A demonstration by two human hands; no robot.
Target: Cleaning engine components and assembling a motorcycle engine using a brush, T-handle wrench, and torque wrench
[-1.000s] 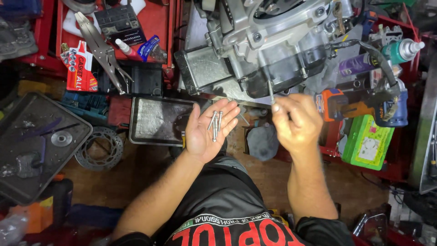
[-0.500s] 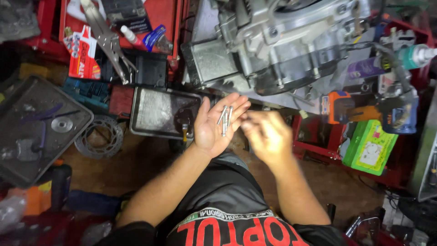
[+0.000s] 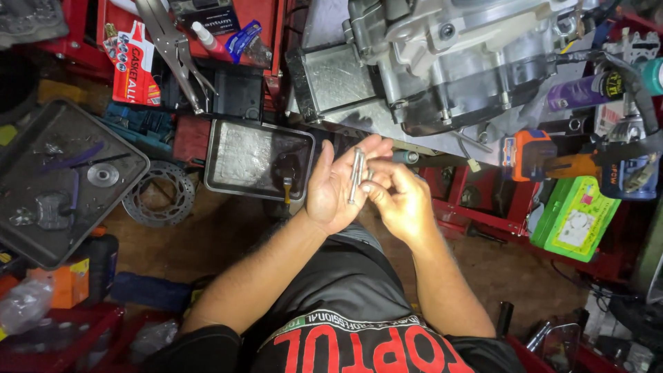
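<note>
Head view: a grey engine casing (image 3: 442,62) is seen at the top, with a rectangular metal tray (image 3: 242,155) to its left, a brake disc (image 3: 160,194) on the floor beside that tray, and a green box (image 3: 573,217) at the right. Below the casing, the left hand (image 3: 331,190) is held flat and open, palm up, and several long steel bolts (image 3: 356,176) are laid across its palm and fingers. The right hand (image 3: 404,204) is brought against the left, its fingertips pinched at the bolts.
</note>
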